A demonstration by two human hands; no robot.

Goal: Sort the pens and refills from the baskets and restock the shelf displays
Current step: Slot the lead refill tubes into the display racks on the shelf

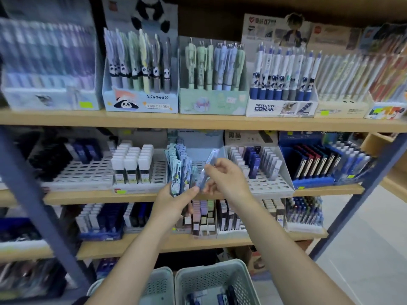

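My left hand point(176, 200) grips a bundle of light blue refill packs point(179, 172) in front of the middle shelf. My right hand point(226, 178) pinches one clear refill pack point(209, 165), tilted, just right of the bundle. Behind both hands stands a grey slotted display tray point(199, 164) with a few matching packs at its left. Two pale green baskets sit low in view: the left basket point(158, 282) and the right basket point(218, 276), which holds dark blue packs point(220, 298).
The top shelf point(198, 122) carries pen display boxes, among them a panda box point(141, 102) and a Detective Conan box point(279, 106). White-capped refill boxes point(132, 161) and lead cases point(259, 161) flank the tray. A blue shelf post point(39, 194) slants at left.
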